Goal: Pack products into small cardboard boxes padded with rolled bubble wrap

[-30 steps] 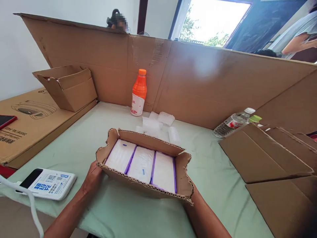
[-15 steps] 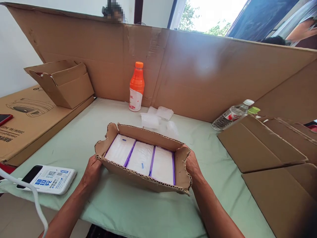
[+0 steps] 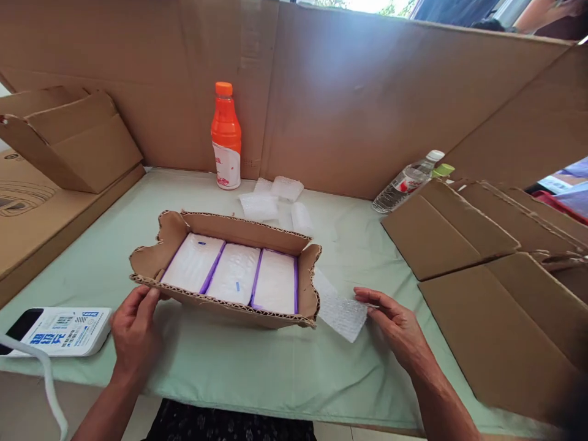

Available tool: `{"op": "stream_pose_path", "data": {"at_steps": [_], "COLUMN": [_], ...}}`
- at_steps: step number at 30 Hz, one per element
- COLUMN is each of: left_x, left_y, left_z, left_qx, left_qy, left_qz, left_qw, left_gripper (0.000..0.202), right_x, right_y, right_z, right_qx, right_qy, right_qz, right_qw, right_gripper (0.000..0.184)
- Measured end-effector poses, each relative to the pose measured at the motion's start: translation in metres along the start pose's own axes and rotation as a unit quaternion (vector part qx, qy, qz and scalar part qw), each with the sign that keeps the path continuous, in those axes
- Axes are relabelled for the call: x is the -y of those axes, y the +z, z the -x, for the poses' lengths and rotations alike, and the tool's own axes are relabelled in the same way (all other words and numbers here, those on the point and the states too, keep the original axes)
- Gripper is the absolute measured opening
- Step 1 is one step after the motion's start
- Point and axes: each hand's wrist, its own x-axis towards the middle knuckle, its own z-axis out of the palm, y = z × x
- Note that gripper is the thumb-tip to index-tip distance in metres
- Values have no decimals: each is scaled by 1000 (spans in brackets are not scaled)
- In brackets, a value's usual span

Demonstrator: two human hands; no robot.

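Note:
A shallow cardboard tray (image 3: pixel 239 229) with torn edges lies on the green cloth and holds three white packs with purple sides (image 3: pixel 234 278). My left hand (image 3: pixel 133 327) rests at the tray's near left corner, fingers touching its rim. My right hand (image 3: pixel 397 324) is to the right of the tray, fingers pinched on the edge of a flat bubble-wrap sheet (image 3: pixel 340 312) that lies beside the tray's right end.
An orange bottle (image 3: pixel 226 138) stands by the cardboard back wall, with bubble-wrap pieces (image 3: pixel 273 199) in front. A water bottle (image 3: pixel 407 180) lies against flat cardboard sheets (image 3: pixel 448 229) at right. A white device (image 3: pixel 59 331) with cable sits at left; open box (image 3: pixel 78 144) far left.
The tray has moved left and been set down. My right hand left the tray's right end and took the bubble-wrap sheet. The view tilted down.

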Motion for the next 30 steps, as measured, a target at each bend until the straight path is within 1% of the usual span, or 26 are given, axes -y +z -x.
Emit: {"op": "stream_pose_path", "data": {"at_steps": [2, 3, 4, 6, 8, 10, 12, 14, 15, 16, 17, 20, 22, 24, 26, 30], "left_x": [-2, -5, -8, -15, -21, -23, -22, -19, -17, -15, -13, -9, -9, -11, -15, -26], "left_y": [0, 1, 2, 5, 7, 10, 14, 18, 21, 24, 26, 30, 31, 33, 39, 62], "left_z": [25, 36, 45, 56, 59, 60, 64, 70, 72, 74, 74, 65, 53, 39, 24, -7], "left_qx": [-52, -64, -64, -54, -56, -55, -23, 46, 82, 111, 132, 172, 196, 218, 231, 238], "left_qy": [29, 58, 91, 147, 173, 195, 229, 265, 273, 265, 240, 111, 57, 36, 30, 39], "left_qz": [22, 27, 27, 4, -23, -47, -50, -49, -51, -56, -65, -74, -64, -63, -74, -82], "left_qw": [998, 996, 993, 988, 983, 978, 972, 962, 957, 956, 960, 976, 977, 973, 970, 967], "left_gripper": [23, 23, 23, 24, 27, 26, 21, 17, 15, 14, 13, 19, 23, 25, 26, 30], "right_x": [2, 6, 10, 19, 25, 28, 28, 28, 30, 31, 33, 42, 48, 55, 62, 78], "right_y": [-5, -4, 0, 16, 39, 62, 81, 90, 91, 91, 89, 86, 90, 98, 108, 127], "right_z": [5, 6, 7, 6, 2, -1, -1, 3, 6, 10, 14, 25, 27, 21, 9, -25], "right_qx": [-33, -35, -29, 3, 50, 98, 136, 162, 173, 181, 190, 210, 213, 207, 202, 206], "right_qy": [-25, -41, -59, -102, -157, -215, -260, -294, -307, -317, -321, -297, -271, -257, -249, -213], "right_qz": [37, 55, 72, 97, 117, 146, 191, 223, 228, 225, 217, 183, 162, 135, 97, 28], "right_qw": [998, 997, 995, 990, 979, 961, 937, 915, 908, 903, 902, 913, 925, 934, 942, 955], "right_gripper": [32, 30, 29, 27, 27, 30, 36, 43, 46, 50, 55, 71, 77, 78, 76, 74]}}
